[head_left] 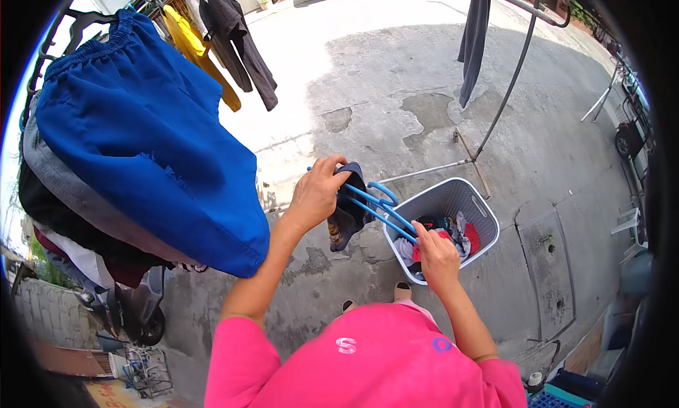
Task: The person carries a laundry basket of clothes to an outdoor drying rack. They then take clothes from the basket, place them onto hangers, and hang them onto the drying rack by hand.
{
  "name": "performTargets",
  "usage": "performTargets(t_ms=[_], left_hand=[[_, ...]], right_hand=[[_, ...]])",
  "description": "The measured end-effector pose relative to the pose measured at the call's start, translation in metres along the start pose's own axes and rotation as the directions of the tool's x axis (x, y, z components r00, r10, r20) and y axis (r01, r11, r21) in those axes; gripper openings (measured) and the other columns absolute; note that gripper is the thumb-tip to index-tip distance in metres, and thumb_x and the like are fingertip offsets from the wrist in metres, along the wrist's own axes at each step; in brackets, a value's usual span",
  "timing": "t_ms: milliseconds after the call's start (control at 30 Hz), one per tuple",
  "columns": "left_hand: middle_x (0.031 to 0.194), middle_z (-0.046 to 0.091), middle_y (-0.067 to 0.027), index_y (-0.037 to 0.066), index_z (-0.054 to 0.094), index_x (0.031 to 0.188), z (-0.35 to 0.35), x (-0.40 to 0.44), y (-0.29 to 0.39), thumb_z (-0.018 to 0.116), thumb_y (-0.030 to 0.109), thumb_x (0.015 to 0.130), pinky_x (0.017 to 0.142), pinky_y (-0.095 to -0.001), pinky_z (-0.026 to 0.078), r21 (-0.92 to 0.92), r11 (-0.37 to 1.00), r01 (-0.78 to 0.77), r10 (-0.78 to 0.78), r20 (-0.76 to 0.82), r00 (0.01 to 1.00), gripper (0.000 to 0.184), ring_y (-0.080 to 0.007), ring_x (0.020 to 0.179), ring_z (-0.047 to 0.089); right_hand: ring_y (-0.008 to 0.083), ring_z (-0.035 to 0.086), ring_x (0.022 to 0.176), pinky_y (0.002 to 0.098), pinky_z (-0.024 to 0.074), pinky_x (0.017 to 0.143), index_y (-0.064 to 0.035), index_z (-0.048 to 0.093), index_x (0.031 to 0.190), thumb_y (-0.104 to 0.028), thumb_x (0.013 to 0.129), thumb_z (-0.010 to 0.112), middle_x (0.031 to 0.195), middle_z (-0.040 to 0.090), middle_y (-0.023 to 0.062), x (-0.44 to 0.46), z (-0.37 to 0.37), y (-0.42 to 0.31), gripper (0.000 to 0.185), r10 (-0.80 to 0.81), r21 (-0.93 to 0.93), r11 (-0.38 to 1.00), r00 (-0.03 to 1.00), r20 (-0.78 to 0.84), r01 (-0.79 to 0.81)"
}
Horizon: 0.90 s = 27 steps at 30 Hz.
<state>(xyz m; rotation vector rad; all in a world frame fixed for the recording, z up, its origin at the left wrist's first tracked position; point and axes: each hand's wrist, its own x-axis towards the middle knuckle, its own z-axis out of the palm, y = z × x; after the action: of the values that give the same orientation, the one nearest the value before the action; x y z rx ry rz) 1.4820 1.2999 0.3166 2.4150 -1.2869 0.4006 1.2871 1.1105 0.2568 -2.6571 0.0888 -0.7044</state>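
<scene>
A blue plastic hanger point(391, 213) is held between my two hands, its hook turned upward. My left hand point(320, 194) is closed on a dark garment point(342, 225) at the hanger's left end, and the cloth hangs down below the fingers. At the other end, my right hand point(436, 255) pinches the hanger's bar. Beneath the right hand stands a grey-white laundry basket point(488, 228) with crumpled clothes point(463, 232) in red, grey and dark colours. What kind of garment is on the hanger I cannot tell.
Blue shorts point(148, 139) hang close to my left arm, with more clothes behind them. A yellow garment point(191, 47) and dark clothes point(237, 37) hang farther back. A metal rack pole point(511, 90) rises beyond the basket. A parked motorbike point(138, 312) stands lower left.
</scene>
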Motion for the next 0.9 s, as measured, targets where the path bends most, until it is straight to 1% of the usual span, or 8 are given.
performTargets(t_ms=[67, 133, 200, 367, 433, 533, 733, 900], left_hand=[[0.111, 0.048, -0.0071, 0.007, 0.058, 0.103, -0.016, 0.002, 0.023, 0.049, -0.008, 0.063, 0.078, -0.0333, 0.046, -0.178, 0.978, -0.113, 0.125, 0.059, 0.99, 0.044, -0.0241, 0.096, 0.05], [0.118, 0.046, -0.0089, 0.012, 0.056, 0.113, -0.039, 0.005, 0.03, 0.059, -0.001, 0.064, 0.087, -0.0352, 0.04, -0.466, 0.877, -0.118, 0.1, -0.065, 0.993, 0.05, -0.0236, 0.106, 0.047], [0.118, 0.046, -0.0083, 0.014, 0.057, 0.112, -0.064, 0.01, 0.033, 0.064, 0.007, 0.066, 0.091, -0.037, 0.035, -0.034, 0.986, -0.161, 0.154, -0.152, 0.976, 0.048, -0.0251, 0.108, 0.046], [0.08, 0.057, -0.0062, 0.009, 0.06, 0.095, -0.046, 0.004, 0.018, 0.063, 0.013, 0.072, 0.072, -0.0347, 0.038, 0.009, 0.999, -0.043, 0.044, -0.06, 0.997, 0.024, -0.0246, 0.079, 0.054], [0.077, 0.055, -0.002, 0.011, 0.059, 0.091, -0.045, 0.005, 0.033, 0.064, 0.012, 0.071, 0.062, -0.0334, 0.036, 0.086, 0.994, -0.061, 0.078, -0.203, 0.976, 0.02, -0.0202, 0.072, 0.052], [0.078, 0.055, -0.0013, 0.011, 0.06, 0.092, -0.048, 0.007, 0.054, 0.065, 0.011, 0.07, 0.062, -0.0318, 0.036, 0.118, 0.993, -0.017, 0.048, -0.27, 0.962, 0.023, -0.0188, 0.072, 0.053], [0.077, 0.054, -0.0037, 0.01, 0.063, 0.094, -0.068, 0.001, 0.077, 0.063, 0.009, 0.073, 0.064, -0.0307, 0.036, 0.048, 0.997, 0.054, -0.035, -0.325, 0.945, 0.021, -0.0192, 0.072, 0.052], [0.079, 0.055, -0.0036, 0.01, 0.062, 0.095, -0.076, -0.023, 0.063, 0.063, 0.008, 0.071, 0.065, -0.0306, 0.035, -0.009, 0.989, 0.147, -0.142, -0.332, 0.932, 0.024, -0.0199, 0.073, 0.052]], right_hand=[[0.0204, 0.048, 0.053, 0.0329, 0.0354, 0.049, -0.0098, 0.056, 0.111, -0.007, 0.077, 0.056, 0.064, 0.049, 0.0053, 0.015, 0.003, 0.008, 0.034, -0.038, 0.12, 0.991, 0.992, -0.12, 0.052], [0.021, 0.049, 0.054, 0.0326, 0.0358, 0.05, -0.0097, 0.057, 0.11, -0.007, 0.076, 0.057, 0.065, 0.051, 0.005, 0.029, -0.013, 0.017, 0.034, -0.09, 0.167, 0.98, 0.987, -0.136, 0.112], [0.0209, 0.048, 0.054, 0.0321, 0.0359, 0.05, -0.0101, 0.058, 0.109, -0.007, 0.076, 0.058, 0.064, 0.051, 0.0049, 0.038, -0.029, 0.027, 0.033, -0.149, 0.164, 0.971, 0.979, -0.139, 0.172], [0.0198, 0.052, 0.067, 0.0318, 0.0376, 0.058, -0.0117, 0.059, 0.106, -0.008, 0.071, 0.064, 0.077, 0.056, 0.0044, 0.048, -0.04, 0.037, 0.035, -0.173, 0.086, 0.973, 0.928, -0.331, 0.213], [0.0211, 0.052, 0.081, 0.0328, 0.038, 0.066, -0.0134, 0.061, 0.1, -0.008, 0.069, 0.066, 0.091, 0.054, 0.005, 0.047, -0.045, 0.017, 0.033, -0.266, -0.225, 0.961, 0.765, -0.586, 0.162], [0.0209, 0.051, 0.087, 0.0325, 0.0388, 0.071, -0.0155, 0.062, 0.095, -0.007, 0.06, 0.067, 0.095, 0.05, 0.0059, 0.03, -0.011, 0.003, 0.036, -0.307, -0.052, 0.949, 0.868, -0.39, 0.312], [0.0332, 0.046, 0.104, 0.0403, 0.0382, 0.088, -0.0053, 0.059, 0.094, 0.001, 0.072, 0.06, 0.113, 0.047, 0.0151, 0.02, 0.072, 0.006, 0.023, 0.046, 0.303, 0.953, 0.982, -0.184, 0.012], [0.0278, 0.056, 0.086, 0.0304, 0.0448, 0.074, 0.0011, 0.057, 0.093, 0.004, 0.076, 0.056, 0.096, 0.055, 0.0139, 0.023, 0.095, 0.047, 0.017, 0.234, 0.568, 0.819, 0.951, -0.202, -0.081]])
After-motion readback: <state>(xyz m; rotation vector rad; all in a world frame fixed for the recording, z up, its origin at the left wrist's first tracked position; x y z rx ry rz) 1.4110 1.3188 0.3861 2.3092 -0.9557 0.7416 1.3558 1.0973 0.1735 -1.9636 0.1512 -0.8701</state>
